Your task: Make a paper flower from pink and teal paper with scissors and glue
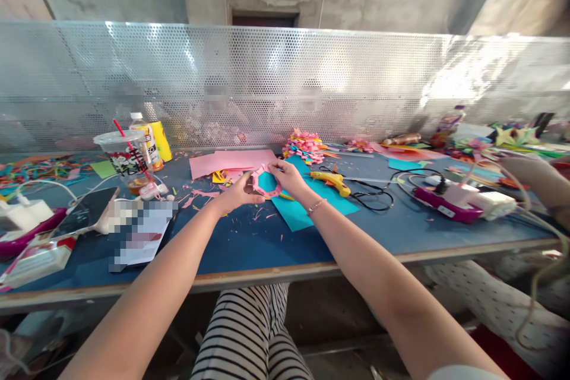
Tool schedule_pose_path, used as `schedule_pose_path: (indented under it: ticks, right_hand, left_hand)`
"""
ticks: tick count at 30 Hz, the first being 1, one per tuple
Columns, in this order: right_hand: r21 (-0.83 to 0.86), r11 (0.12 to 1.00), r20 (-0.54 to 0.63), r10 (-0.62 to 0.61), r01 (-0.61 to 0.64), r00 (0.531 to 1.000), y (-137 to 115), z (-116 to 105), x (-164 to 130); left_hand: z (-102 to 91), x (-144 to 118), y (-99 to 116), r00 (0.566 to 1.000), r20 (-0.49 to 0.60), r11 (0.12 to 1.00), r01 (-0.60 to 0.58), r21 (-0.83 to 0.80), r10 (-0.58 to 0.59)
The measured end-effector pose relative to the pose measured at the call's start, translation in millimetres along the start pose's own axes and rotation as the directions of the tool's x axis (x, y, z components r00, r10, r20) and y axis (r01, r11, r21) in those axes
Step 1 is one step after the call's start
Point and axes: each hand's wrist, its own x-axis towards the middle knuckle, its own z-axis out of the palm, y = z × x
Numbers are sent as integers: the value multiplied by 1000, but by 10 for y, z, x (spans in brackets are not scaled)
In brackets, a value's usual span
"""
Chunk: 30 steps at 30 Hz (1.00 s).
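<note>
Over the middle of the blue table, both of my hands hold a pink folded-paper ring [270, 194] with a many-sided outline. My left hand [241, 195] grips its left side, thumb below and fingers above. At its upper right edge, my right hand [287, 177] pinches the paper between thumb and fingers. Beneath and to the right lies a sheet of blue paper [294, 217]. Pink paper sheets [222, 163] lie behind my hands, with pink and yellow scraps around them. A yellow glue gun [332, 181] rests right of my right hand.
At left stand a plastic cup [127, 160] with a red straw, a bottle and phones [89, 212]. A purple power strip [445, 203] with cables lies at right, near another person's arm [532, 181]. A pile of folded paper pieces [304, 145] sits before the perforated metal screen [267, 83].
</note>
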Motion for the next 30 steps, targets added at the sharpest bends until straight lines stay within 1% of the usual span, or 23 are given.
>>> schedule_pose_path:
  ticks: [2,4,8,10,12,14,16,18,20,24,26,30]
  right_hand:
    - [70,997,27,30,-32,999,28,39,-4]
    - [133,990,58,43,-51,997,55,74,-7]
    - [156,986,76,44,-55,996,76,105,-10]
    - [152,986,73,56,-67,996,73,108,-10]
    - [174,981,69,77,-88,995,69,108,-8]
    - [212,971,62,103,-114,993,65,106,-5]
    - [264,953,58,139,-149,989,56,100,-3]
    - [325,927,54,181,-189,982,38,86,-2]
    - [380,896,56,226,-230,972,11,60,2]
    - [489,828,46,291,-276,956,-58,-41,27]
    - [537,804,19,292,-256,956,-97,-116,46]
    - [560,809,-50,249,-179,967,-164,-286,71]
  left_hand:
    - [60,-15,15,999,40,1000,9,-7,-9]
    - [99,-15,27,999,28,999,26,20,-27]
    - [112,14,37,998,-45,975,50,218,-42]
    - [98,32,31,997,-81,939,35,341,-7]
    - [79,47,9,995,-99,903,25,430,19]
    - [58,59,-28,995,-100,887,40,460,7]
    - [37,66,-67,995,-96,891,61,450,-20]
    - [15,66,-93,996,-92,885,51,463,-9]
    - [-13,57,-98,997,-80,851,34,525,10]
    - [-78,18,-89,998,-61,734,34,678,11]
    - [-106,-1,-95,999,-52,698,32,716,8]
    - [-135,-26,-100,1000,-17,607,27,794,-22]
